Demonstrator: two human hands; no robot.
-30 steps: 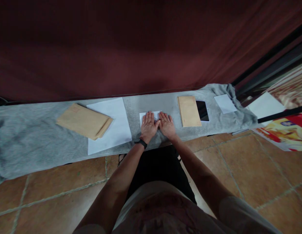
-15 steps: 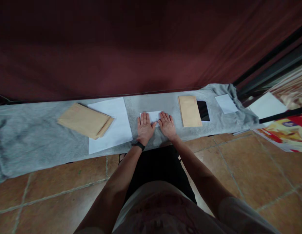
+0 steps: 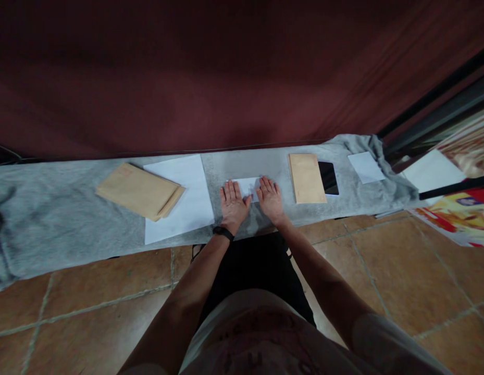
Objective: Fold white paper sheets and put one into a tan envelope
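Note:
A small folded white sheet of paper (image 3: pixel 247 186) lies on the grey cloth straight ahead of me. My left hand (image 3: pixel 233 202) rests flat over its left end, fingers stretched out and pointing away from me. Over the right end lies my right hand (image 3: pixel 270 199), also flat with the fingers extended. Both palms press down and hide the paper's two ends; only the middle strip shows. A dark band sits on my left wrist.
Left of my hands, a stack of brown envelopes (image 3: pixel 138 190) overlaps large white paper (image 3: pixel 193 198). To the right lie more brown envelopes (image 3: pixel 307 179), partly over a dark-screened tablet (image 3: pixel 328 178), then a white sheet (image 3: pixel 365 167). Grey cloth (image 3: pixel 62 219) covers the narrow bench before a dark red surface.
My right hand has slid slightly over the paper's right end, and my left hand has shifted a little. The whole view has moved slightly. Both hands stay flat on the paper.

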